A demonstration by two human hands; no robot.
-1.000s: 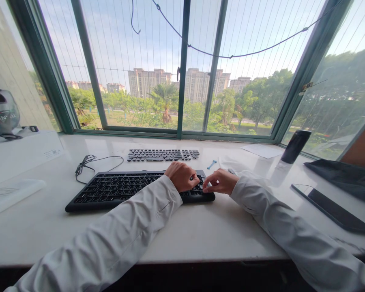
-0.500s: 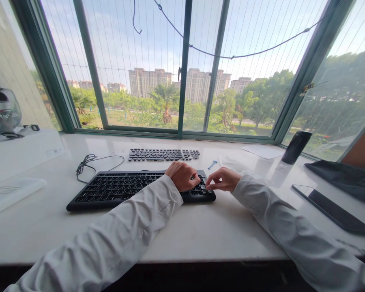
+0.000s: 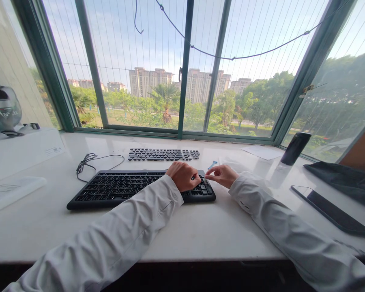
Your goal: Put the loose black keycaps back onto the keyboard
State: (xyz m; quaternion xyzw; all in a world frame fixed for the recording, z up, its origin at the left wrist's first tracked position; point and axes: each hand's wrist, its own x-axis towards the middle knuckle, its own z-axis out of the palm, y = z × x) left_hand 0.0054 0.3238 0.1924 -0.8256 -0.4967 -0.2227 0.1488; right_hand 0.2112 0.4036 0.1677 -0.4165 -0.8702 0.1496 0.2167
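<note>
A black keyboard (image 3: 118,186) lies on the white surface in front of me, with bare key sockets across its main block and a few keycaps in place at its right end. My left hand (image 3: 184,176) is curled closed over the number pad; whatever it may hold is hidden. At the keyboard's right edge, my right hand (image 3: 222,175) has thumb and forefinger drawn together close to the keys. Anything between those fingertips is too small to name. Loose keycaps (image 3: 161,154) are laid out in rows behind the keyboard. Beyond my right hand sits a small blue plastic tool (image 3: 213,164).
A coiled cable (image 3: 86,162) lies behind the keyboard's left end. To the right are a phone-like dark slab (image 3: 331,209), a black cylinder (image 3: 296,148), a black cloth or bag (image 3: 343,180) and a paper sheet (image 3: 261,152). A white box (image 3: 21,150) stands left.
My right hand has shifted slightly up and away from the lower right keys, showing more of them. My left hand stays nearly where it was.
</note>
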